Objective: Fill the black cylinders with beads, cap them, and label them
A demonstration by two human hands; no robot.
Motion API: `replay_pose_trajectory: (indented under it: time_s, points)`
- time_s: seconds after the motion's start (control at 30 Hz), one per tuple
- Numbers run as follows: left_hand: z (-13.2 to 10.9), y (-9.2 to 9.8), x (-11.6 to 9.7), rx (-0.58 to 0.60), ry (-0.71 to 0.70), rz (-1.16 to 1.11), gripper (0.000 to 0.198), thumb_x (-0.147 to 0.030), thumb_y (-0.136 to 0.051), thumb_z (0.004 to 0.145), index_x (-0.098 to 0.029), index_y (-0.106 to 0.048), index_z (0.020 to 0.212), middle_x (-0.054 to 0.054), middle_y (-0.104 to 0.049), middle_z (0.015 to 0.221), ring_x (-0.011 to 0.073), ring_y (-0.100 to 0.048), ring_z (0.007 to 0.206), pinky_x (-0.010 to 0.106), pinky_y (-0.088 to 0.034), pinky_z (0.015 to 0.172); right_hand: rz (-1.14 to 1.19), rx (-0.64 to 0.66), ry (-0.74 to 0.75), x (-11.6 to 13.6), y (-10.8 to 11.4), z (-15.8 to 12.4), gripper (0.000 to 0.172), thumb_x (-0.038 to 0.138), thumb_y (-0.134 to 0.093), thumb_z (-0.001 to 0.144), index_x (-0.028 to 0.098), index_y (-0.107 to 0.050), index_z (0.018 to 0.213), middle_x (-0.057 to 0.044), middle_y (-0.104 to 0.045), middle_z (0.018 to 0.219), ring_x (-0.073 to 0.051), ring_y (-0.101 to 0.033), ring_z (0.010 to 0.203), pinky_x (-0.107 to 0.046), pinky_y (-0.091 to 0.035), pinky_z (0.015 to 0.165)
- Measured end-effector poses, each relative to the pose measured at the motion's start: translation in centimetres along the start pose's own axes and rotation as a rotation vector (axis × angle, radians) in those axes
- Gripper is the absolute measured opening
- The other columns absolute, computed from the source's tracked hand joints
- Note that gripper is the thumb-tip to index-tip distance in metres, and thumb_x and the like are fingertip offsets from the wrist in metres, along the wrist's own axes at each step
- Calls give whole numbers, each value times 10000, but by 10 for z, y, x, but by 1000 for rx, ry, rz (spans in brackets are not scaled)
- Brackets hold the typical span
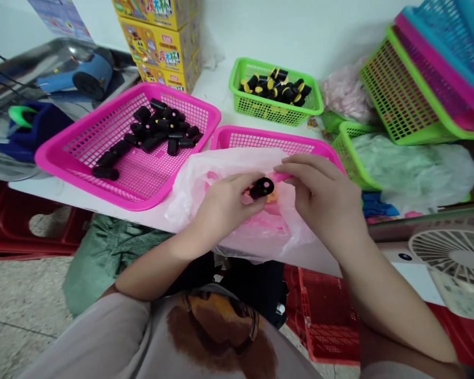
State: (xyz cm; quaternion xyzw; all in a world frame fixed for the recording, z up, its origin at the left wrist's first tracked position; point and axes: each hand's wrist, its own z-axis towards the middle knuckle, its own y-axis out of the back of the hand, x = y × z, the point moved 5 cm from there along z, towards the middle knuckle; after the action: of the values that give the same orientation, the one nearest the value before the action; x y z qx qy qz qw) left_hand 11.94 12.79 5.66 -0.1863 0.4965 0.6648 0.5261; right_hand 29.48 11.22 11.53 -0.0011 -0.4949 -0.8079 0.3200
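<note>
My left hand (226, 202) pinches a short black cylinder (262, 188) by its side, its round end with a hole facing up. My right hand (319, 192) hovers just to its right, fingers curled and fingertips pressed on the rim of a pink basket (268, 139). Both hands work over a thin pink plastic bag (205, 179) that lies in and in front of that basket. A small orange-yellow piece shows just under the cylinder.
A large pink basket (82, 158) at left holds several black cylinders (158, 131). A green basket (256, 108) at the back holds black cylinders with yellow ends. Stacked baskets (418, 79), a clear bag, yellow boxes (158, 42), a white fan (454, 252) and red crates (324, 316) surround the white table.
</note>
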Motion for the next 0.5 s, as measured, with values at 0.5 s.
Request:
replay_pose_trajectory:
  time_s: [0.5]
  points:
    - [-28, 43, -23, -78, -103, -41, 313, -124, -792, 884, -196, -737, 1183, 18, -812, 1074, 158, -775, 951, 330, -669, 940, -273, 517, -289, -169, -55, 30, 207, 236, -735, 871, 173, -868, 1016, -144, -872, 1008, -335, -803, 940, -428, -627, 883]
